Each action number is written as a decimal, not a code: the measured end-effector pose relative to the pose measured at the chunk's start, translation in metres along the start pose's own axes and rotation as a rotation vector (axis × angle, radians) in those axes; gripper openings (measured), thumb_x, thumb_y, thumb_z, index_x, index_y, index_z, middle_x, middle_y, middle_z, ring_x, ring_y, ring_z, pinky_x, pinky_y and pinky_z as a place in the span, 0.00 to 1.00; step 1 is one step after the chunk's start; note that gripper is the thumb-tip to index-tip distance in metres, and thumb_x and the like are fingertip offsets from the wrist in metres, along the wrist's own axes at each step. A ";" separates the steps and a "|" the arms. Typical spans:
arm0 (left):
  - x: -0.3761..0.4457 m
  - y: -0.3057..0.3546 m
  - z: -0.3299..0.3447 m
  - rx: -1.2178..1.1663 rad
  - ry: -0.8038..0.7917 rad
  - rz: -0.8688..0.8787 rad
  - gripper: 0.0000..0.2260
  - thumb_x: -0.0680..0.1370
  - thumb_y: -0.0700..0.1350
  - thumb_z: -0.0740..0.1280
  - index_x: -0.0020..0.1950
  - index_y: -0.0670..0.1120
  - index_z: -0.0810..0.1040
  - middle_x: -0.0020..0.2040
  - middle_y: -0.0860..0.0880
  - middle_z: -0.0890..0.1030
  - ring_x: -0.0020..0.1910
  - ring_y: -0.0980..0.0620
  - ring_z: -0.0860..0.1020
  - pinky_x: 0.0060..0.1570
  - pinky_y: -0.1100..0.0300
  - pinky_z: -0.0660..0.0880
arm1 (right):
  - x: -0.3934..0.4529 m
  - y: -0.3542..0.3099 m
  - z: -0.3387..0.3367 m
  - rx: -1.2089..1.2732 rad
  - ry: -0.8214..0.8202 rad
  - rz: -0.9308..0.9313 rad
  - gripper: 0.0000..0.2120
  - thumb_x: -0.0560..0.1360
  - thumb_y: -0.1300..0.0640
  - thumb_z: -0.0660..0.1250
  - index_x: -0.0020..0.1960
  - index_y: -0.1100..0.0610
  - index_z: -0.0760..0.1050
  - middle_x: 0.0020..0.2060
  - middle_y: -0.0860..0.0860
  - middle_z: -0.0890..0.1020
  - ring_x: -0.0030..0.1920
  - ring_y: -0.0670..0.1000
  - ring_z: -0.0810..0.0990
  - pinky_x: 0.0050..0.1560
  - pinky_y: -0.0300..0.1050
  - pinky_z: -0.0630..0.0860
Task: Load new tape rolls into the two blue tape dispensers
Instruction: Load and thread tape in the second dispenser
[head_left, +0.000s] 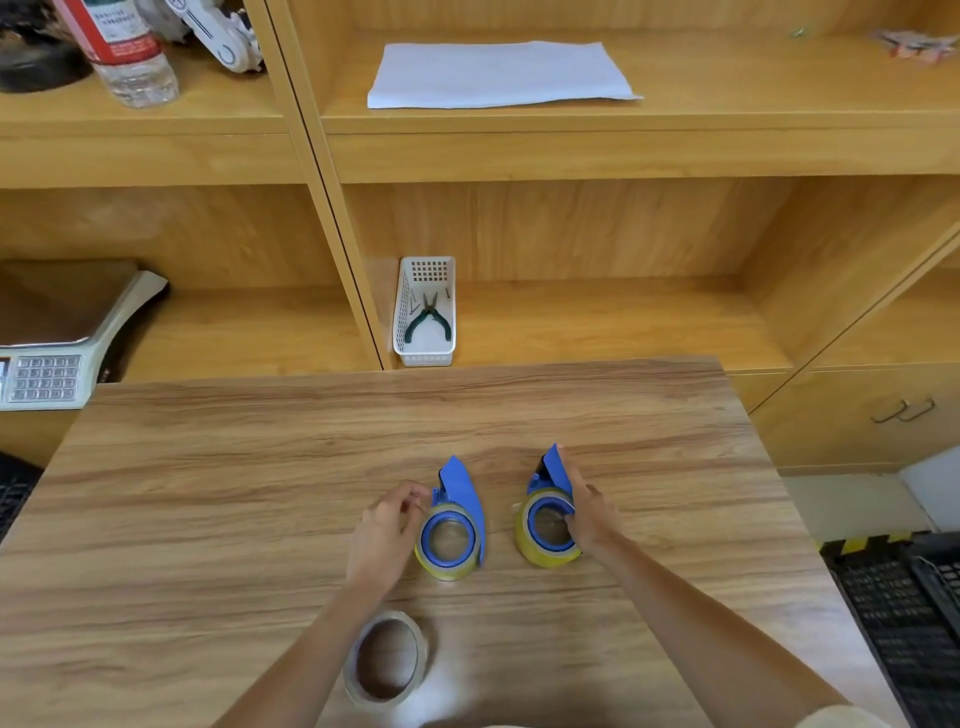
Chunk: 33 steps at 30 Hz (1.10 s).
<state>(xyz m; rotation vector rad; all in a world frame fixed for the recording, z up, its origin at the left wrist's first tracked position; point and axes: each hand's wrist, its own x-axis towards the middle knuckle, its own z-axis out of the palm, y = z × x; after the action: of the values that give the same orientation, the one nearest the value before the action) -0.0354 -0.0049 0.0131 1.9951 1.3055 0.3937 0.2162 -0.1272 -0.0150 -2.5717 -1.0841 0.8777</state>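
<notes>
Two blue tape dispensers, loaded, long axes pointing away: left dispenser (457, 512) beside left hand (387, 530) (fingers curled at its edge, grip unclear); right dispenser (548, 512) gripped by right hand (589, 512).

From my remote seat I can read no word or number anywhere. The clear plastic bottle with the red and white label (124, 49) on the upper left shelf carries print, but it is too blurred to make out. The grey keypad of the white weighing scale (44, 378) at the left has rows of keys whose markings are too small to tell.
</notes>
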 end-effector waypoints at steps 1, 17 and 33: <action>0.001 0.002 0.002 -0.013 -0.022 0.013 0.11 0.78 0.39 0.64 0.51 0.55 0.80 0.41 0.58 0.83 0.42 0.57 0.81 0.42 0.55 0.78 | -0.001 0.001 -0.001 0.042 0.000 -0.010 0.50 0.76 0.69 0.61 0.74 0.31 0.32 0.48 0.53 0.77 0.35 0.53 0.77 0.31 0.46 0.72; 0.025 0.060 0.008 -0.858 -0.532 -0.158 0.18 0.78 0.54 0.69 0.68 0.57 0.77 0.69 0.53 0.77 0.66 0.52 0.76 0.68 0.49 0.71 | 0.000 -0.060 -0.024 1.013 -0.117 -0.103 0.27 0.76 0.67 0.68 0.69 0.49 0.63 0.55 0.50 0.80 0.53 0.50 0.82 0.50 0.47 0.82; 0.013 0.063 0.000 -1.048 -0.507 -0.284 0.22 0.77 0.55 0.69 0.63 0.39 0.80 0.64 0.34 0.79 0.65 0.35 0.77 0.64 0.34 0.73 | -0.004 -0.085 -0.048 0.998 -0.184 -0.149 0.38 0.71 0.28 0.58 0.61 0.62 0.66 0.53 0.53 0.81 0.50 0.51 0.83 0.46 0.44 0.81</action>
<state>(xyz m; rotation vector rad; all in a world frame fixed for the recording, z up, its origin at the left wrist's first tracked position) 0.0128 -0.0081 0.0560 0.9206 0.7692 0.3054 0.1941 -0.0684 0.0597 -1.5898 -0.6055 1.2211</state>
